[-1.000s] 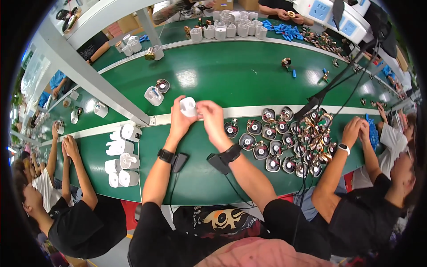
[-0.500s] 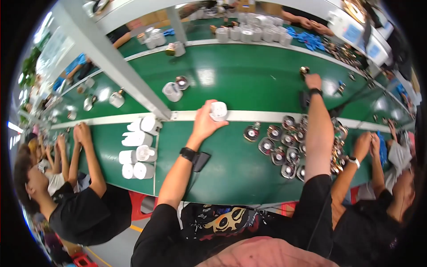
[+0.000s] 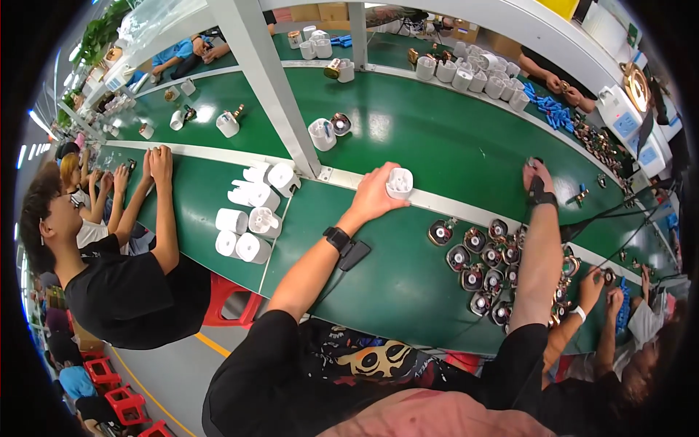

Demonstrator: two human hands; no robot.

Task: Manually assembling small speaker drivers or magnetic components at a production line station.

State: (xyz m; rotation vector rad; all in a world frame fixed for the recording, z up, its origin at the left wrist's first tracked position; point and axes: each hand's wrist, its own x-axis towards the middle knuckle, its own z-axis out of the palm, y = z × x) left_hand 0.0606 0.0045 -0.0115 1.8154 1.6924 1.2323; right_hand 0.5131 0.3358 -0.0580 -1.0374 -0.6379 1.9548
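My left hand point(image 3: 373, 195) is closed round the side of a white plastic housing point(image 3: 400, 183), with its open end facing up. It is held over the white strip dividing the two green surfaces. Farther right, my right hand point(image 3: 536, 176) reaches past this strip. Its fingers are closed on a small dark metallic part point(image 3: 535, 162), mostly hidden by the hand. Between my arms, several round black speaker-like parts point(image 3: 471, 277) lie in a group on the near surface, partly covered by my right forearm. Several white housings point(image 3: 253, 247) stand to the left of my left arm.
A grey-white post point(image 3: 273, 95) rises from the dividing strip. On the far green surface point(image 3: 429, 131) stands a housing point(image 3: 322, 135) beside a round part point(image 3: 340, 124). More housings point(image 3: 477, 80) and blue pieces point(image 3: 551, 109) line the back. Co-workers' hands point(image 3: 159, 164) are at both sides.
The view has turned, shifting the bench in the picture. My right hand has drawn back nearer to the dividing strip with the small part. My left hand still holds the white housing.
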